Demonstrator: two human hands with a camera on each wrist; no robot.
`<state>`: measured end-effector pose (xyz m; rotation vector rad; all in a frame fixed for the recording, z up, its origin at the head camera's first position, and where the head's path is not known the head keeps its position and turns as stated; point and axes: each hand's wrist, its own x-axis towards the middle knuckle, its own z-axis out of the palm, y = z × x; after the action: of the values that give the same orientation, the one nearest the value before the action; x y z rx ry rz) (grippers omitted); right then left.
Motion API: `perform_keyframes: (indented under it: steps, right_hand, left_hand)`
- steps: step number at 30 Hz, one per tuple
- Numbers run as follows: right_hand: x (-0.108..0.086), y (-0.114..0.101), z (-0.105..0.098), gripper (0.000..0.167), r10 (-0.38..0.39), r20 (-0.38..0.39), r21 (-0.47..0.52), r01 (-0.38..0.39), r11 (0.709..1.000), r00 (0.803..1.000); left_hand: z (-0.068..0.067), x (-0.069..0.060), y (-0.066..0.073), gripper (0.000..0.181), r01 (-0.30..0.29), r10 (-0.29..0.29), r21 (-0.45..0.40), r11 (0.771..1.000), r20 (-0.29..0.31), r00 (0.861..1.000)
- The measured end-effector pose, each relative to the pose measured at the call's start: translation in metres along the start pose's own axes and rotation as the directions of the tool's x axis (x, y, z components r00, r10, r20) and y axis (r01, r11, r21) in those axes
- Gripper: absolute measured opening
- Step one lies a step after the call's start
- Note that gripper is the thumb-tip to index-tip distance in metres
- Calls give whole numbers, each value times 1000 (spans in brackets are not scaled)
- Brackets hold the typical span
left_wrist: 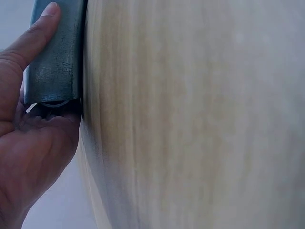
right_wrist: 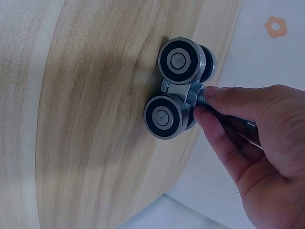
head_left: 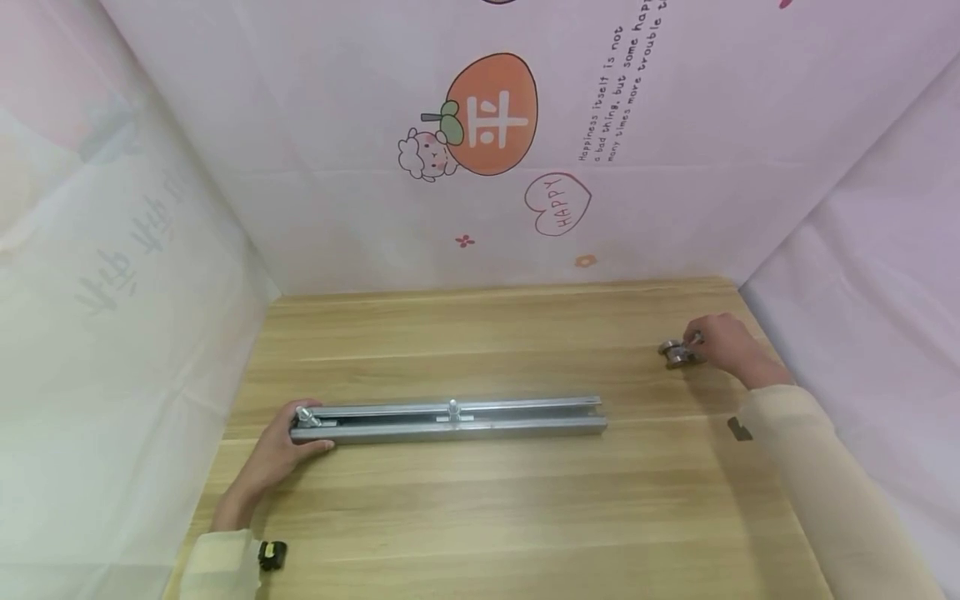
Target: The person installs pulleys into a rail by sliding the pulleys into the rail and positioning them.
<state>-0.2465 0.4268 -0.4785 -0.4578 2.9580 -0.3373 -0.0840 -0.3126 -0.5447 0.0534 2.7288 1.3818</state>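
Observation:
A long metal channel rail (head_left: 525, 428) lies across the wooden table, its slot facing up. One bolt (head_left: 453, 408) stands upright near the middle of the slot, and another bolt (head_left: 306, 416) tilts at the left end. My left hand (head_left: 281, 450) grips that left end, thumb along the near side, as the left wrist view also shows; its other fingers are partly hidden behind the rail. Off to the right, my right hand (head_left: 723, 343) pinches the threaded stem of a roller trolley (right_wrist: 178, 88) with several wheels. The trolley's wheels are close to the tabletop; contact is unclear.
The wooden table (head_left: 480, 508) is bounded by a printed white cloth (head_left: 337, 167) at the back and by cloth at both sides. A small black object (head_left: 272, 555) is beside the left sleeve, and a dark piece (head_left: 739, 429) is near the right sleeve.

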Motion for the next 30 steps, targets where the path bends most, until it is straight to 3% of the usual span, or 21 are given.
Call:
perform_keyframes:
  steps: [21, 30]
  right_hand:
    - [-6, -11, 0, 8, -20, -12, -9, 19, 1000, 1000]
    - [-14, -17, 4, 9, -67, -31, -13, 67, 998, 997]
  left_hand:
    - [0, 0, 0, 74, 7, -7, 1, 1000, -4, 1000]
    - [-1, -1, 2, 74, 14, -14, -3, 1000, 3, 1000]
